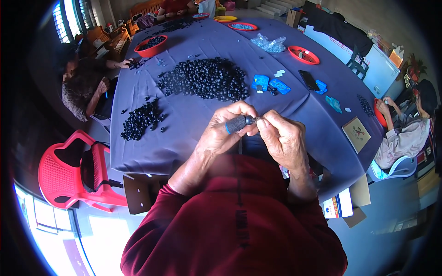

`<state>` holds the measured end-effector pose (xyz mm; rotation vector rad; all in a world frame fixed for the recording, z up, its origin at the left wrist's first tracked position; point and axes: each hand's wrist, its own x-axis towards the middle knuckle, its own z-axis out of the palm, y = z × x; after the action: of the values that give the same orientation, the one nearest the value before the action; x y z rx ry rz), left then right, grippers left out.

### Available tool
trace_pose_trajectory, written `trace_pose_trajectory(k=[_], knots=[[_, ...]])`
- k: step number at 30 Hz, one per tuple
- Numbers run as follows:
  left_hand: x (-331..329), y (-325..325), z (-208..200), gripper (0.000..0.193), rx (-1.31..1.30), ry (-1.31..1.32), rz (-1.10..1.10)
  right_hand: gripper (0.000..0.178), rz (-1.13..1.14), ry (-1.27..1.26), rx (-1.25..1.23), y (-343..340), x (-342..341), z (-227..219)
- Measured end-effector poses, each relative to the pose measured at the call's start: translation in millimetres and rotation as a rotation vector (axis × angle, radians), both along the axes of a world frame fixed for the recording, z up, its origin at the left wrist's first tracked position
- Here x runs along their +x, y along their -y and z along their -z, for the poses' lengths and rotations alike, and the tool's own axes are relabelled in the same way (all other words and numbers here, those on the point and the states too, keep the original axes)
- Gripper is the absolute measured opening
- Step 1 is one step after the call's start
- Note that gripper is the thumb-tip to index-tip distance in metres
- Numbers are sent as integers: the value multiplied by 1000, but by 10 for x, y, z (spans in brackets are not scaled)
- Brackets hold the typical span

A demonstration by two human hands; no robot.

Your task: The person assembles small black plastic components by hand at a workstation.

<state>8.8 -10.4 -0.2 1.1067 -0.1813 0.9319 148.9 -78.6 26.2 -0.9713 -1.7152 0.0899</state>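
Observation:
Both hands meet over the near edge of the cloth-covered table. My left hand (pixel 221 133) is closed on a small black round piece (pixel 250 120), pinched at the fingertips. A dark finger sleeve (pixel 236 124) with a blue rim covers one of its fingers. My right hand (pixel 284 140) pinches right beside that piece, thumb against forefinger; what lies between them is too small to make out. Beyond the hands spreads a large heap of black round pieces (pixel 202 79). A smaller heap of black pieces (pixel 142 120) lies to the left.
The purple-grey tablecloth (pixel 184 142) carries a red bowl (pixel 151 46), a clear bag (pixel 269 43), a red tray (pixel 304 55), blue packets (pixel 280 86) and a phone (pixel 308 80). Other people sit left (pixel 85 87), right (pixel 405 138) and far. A red chair (pixel 76 170) stands left.

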Motion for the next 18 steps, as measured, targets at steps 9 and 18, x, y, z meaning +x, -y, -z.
trace_pose_trajectory(k=[9, 18], knots=[[-36, -35, -1, 45, -49, -47, -10, 12, 74, 243, -18, 67, -39, -66], [-40, 10, -39, 38, -13, -5, 6, 17, -2, 117, -96, 71, 9, -46]])
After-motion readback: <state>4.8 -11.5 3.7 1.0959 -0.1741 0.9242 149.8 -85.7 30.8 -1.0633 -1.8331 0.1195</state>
